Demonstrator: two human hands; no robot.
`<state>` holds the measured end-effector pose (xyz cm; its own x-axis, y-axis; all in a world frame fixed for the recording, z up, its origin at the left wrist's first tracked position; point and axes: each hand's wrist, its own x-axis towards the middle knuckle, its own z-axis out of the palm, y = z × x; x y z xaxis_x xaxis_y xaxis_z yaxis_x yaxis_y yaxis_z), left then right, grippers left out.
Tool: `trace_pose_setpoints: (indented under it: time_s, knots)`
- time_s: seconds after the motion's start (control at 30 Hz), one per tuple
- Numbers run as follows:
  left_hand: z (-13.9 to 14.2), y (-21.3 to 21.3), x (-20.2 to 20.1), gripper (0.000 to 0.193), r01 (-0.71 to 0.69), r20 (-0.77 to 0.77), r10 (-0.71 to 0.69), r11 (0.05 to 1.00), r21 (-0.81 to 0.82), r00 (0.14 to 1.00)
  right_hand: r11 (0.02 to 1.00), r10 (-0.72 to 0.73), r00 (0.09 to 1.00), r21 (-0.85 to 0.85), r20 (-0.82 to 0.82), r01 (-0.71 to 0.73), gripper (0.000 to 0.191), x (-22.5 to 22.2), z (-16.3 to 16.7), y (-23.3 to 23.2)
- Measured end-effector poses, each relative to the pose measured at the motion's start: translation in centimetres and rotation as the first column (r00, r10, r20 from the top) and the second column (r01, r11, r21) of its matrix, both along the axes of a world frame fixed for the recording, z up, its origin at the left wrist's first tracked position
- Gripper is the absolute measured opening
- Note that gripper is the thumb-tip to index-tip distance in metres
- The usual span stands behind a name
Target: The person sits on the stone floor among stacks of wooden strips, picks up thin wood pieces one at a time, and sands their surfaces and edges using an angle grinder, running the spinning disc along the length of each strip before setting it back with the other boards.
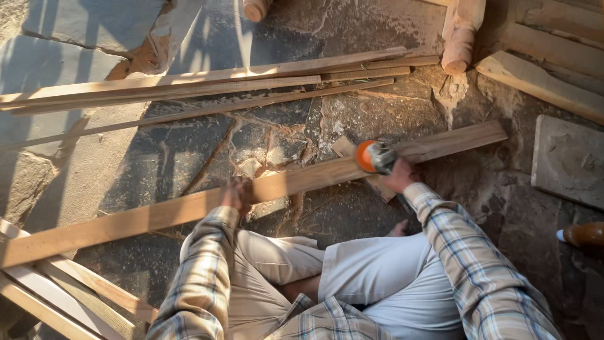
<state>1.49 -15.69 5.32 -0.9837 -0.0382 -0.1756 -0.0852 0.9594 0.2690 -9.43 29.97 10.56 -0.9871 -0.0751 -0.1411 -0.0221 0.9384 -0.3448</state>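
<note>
A long wooden plank [157, 214] lies slantwise across the stone floor in front of me. My left hand [237, 192] presses flat on its middle. My right hand [399, 175] grips a power sander with an orange disc [365, 156]; the disc rests on the plank's top face to the right of my left hand. A small wood block [345, 146] sits under the plank near the tool. My knees in pale shorts are below the plank.
Several thin wooden strips [189, 85] lie farther away on the floor. More planks [69, 296] are stacked at the lower left. Turned wooden legs [459, 34] and boards [541, 82] stand at the top right, with a stone slab [569, 160] at the right.
</note>
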Motion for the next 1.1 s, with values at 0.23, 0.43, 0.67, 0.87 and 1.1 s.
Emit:
trace_pose_setpoints:
  time_s: [0.23,0.43,0.67,0.87,1.1]
  knots:
    - [-3.4,4.6,-1.8,0.085,0.196,0.177,-0.217,0.972,0.132,0.96,0.983,-0.012,0.988,0.185,0.156,-0.018,0.076,0.7,1.7,-3.3]
    - [-4.7,5.6,-2.0,0.101,0.347,-0.128,-0.333,0.931,0.112,0.934,0.972,-0.176,0.981,0.175,0.085,0.159,0.08,-0.8,1.2,-1.1]
    - [-4.1,5.5,-1.3,0.098,0.263,-0.109,-0.248,0.951,0.161,0.963,0.934,-0.349,0.936,0.108,0.051,0.342,0.065,-2.1,1.0,2.8]
    - [-4.1,5.6,-1.7,0.098,0.221,-0.01,-0.223,0.962,0.161,0.975,0.912,-0.372,0.922,0.224,0.105,0.343,0.062,-0.3,2.1,5.4]
    - [-3.5,5.4,-1.4,0.096,0.21,-0.047,-0.205,0.948,0.237,0.978,0.954,-0.12,0.977,0.292,0.178,0.064,0.076,3.5,0.2,0.5]
